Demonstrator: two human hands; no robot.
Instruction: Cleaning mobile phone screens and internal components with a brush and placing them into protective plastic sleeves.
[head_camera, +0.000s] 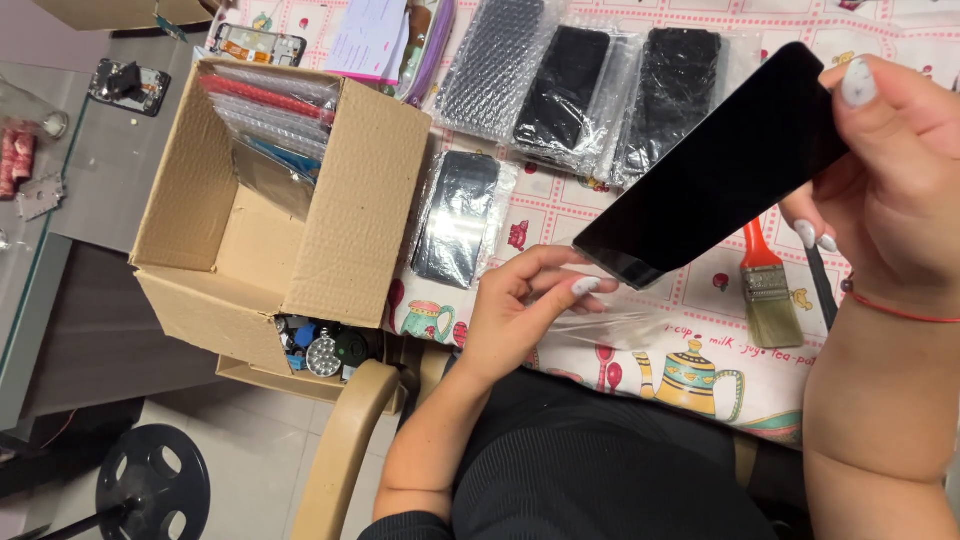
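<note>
Two hands on black screen panel (715, 165): right hand (890, 170) grasps upper end, left hand (525, 305) pinches clear film (610, 325) at lower corner.

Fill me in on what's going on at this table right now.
A person holds a black phone screen panel up in the right hand, over a patterned tablecloth. The left hand pinches a thin clear film at the panel's lower corner. More panels in bubble wrap lie in rows on the table, and a paintbrush with an orange handle lies below the panel. An open cardboard box with packets stands at the left.
</note>
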